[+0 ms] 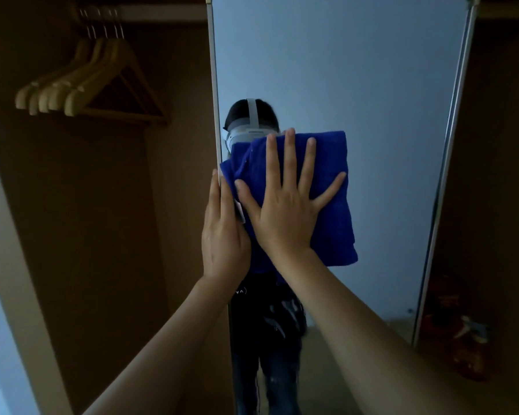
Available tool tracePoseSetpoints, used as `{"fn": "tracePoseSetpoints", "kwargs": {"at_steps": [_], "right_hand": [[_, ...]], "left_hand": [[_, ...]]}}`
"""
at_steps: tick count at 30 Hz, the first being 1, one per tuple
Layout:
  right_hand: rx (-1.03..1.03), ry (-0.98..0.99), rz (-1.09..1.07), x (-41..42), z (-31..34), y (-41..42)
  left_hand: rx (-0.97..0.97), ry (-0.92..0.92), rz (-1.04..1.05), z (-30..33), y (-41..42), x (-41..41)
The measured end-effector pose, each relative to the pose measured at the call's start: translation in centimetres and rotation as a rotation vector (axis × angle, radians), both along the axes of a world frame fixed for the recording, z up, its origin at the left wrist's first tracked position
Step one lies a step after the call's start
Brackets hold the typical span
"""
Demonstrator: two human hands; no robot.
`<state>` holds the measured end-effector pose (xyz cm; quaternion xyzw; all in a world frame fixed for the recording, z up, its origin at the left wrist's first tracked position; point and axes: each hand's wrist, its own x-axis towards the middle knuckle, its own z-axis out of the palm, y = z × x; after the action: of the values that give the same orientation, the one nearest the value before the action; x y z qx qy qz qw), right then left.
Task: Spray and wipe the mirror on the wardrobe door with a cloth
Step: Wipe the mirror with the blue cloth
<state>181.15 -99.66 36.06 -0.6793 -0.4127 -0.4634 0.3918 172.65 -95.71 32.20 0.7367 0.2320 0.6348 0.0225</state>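
The tall mirror (357,85) on the wardrobe door fills the middle of the view, framed in pale metal. A folded blue cloth (333,223) lies flat against the glass at about chest height. My right hand (285,205) presses on the cloth with fingers spread wide. My left hand (222,232) grips the mirror door's left edge (215,115), fingers pointing up along the frame, thumb side partly behind the cloth. No spray bottle is in view. The glass reflects a person with a headset, mostly hidden by the cloth.
Left of the door, the open wardrobe holds several wooden hangers (81,82) on a rail. The dark wardrobe side (492,175) stands to the right, with a reddish patterned item (459,330) low down. A pale wall edge (0,265) runs along the far left.
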Motion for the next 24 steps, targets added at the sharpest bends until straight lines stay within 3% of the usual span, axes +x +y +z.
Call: {"fn": "tracePoseSetpoints", "kwargs": {"at_steps": [4,14,20,24], "right_hand": [[-0.033,0.047,-0.020,-0.4,-2.6,0.0],[-0.112,0.009,-0.033,-0.5,-7.8,-0.2],[-0.070,0.029,0.015,-0.4,-3.7,-0.2],[0.002,0.016,0.043,-0.3,1.3,-0.5]], "left_hand": [[-0.074,-0.069,-0.150,-0.1,-0.3,-0.1],[-0.203,-0.110,-0.180,0.3,-1.4,-0.3],[-0.267,-0.056,-0.139,0.7,-1.8,-0.8],[-0.259,-0.118,-0.164,1.0,-1.6,-1.1]]}}
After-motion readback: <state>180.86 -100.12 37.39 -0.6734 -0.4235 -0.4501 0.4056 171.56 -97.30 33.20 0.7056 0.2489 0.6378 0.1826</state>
